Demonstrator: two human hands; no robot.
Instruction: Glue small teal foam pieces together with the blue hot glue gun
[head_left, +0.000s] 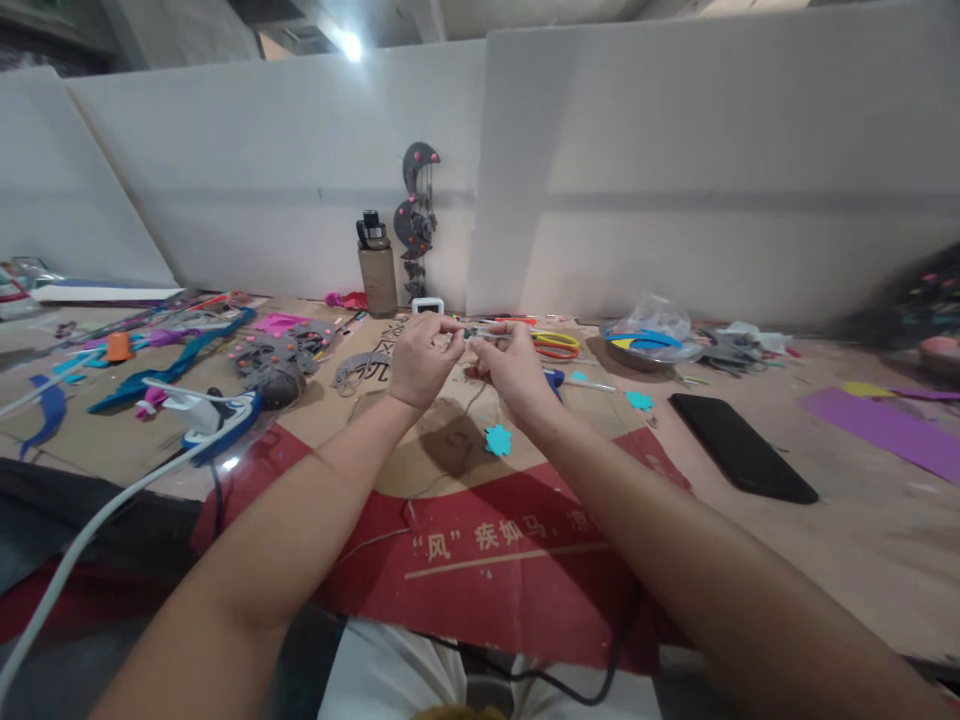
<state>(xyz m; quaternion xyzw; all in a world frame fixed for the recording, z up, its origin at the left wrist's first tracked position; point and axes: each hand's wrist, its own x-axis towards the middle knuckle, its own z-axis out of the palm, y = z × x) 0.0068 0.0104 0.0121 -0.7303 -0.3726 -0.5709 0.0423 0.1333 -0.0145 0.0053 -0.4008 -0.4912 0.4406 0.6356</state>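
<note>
I couldn't make out the tiny piece [470, 334] in the grip; just right, the right hand [514, 368] hid part of a blue tool [554, 379]; far right, my view cropped a purple sheet [881, 428].

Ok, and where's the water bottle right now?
In the head view, left of centre: the water bottle stands at the back of the table, just left of the dark crescent decoration, beyond your left hand.
</note>
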